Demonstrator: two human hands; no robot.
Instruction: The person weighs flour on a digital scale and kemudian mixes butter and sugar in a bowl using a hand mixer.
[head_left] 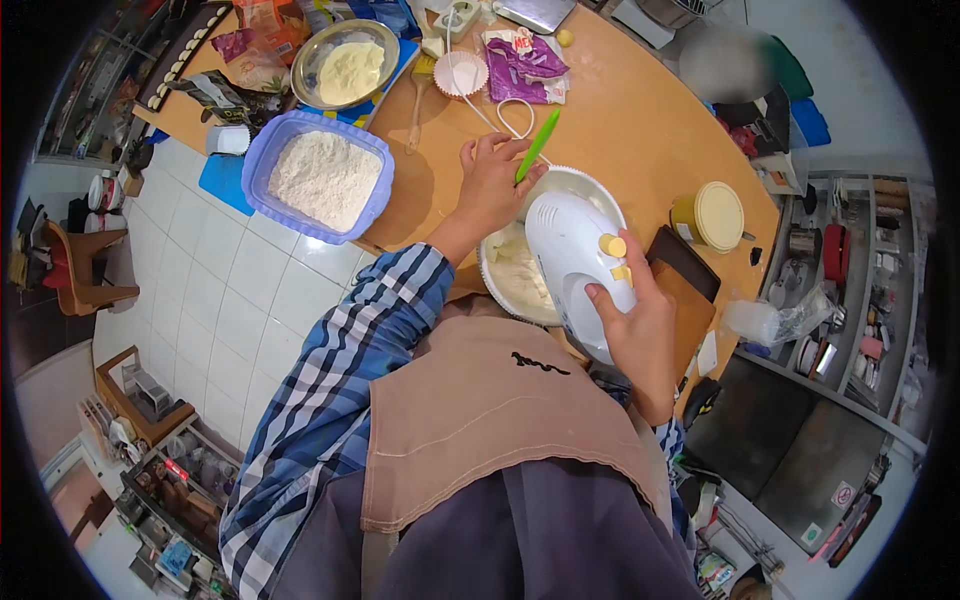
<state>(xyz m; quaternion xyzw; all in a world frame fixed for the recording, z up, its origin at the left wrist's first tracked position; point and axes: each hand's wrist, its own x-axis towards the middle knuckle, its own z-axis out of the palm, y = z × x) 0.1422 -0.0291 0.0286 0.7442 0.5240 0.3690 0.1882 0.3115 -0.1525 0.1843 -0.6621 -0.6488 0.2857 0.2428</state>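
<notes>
My right hand [640, 330] grips a white hand mixer [565, 260] with pale yellow buttons. The mixer is tilted over a white bowl [492, 285], where a pale creamy mixture [522, 270] shows; its beaters are hidden. Above the bowl's left side, my left hand [488, 185] holds a bright green utensil [540, 135] upright by its lower part. A white cord [515, 120] runs behind that hand. Left of my left hand stands a blue-purple tub [255, 180] of white flour-like powder [320, 175].
On the wooden table [630, 120] are a metal bowl of powder [310, 80], a brush [414, 125], a paper case [462, 74], purple-white packaging [525, 67], a yellow tub [715, 215] and dark flat pieces [685, 260]. Shelving [860, 300] stands at the right, a wooden chair [85, 260] at the left.
</notes>
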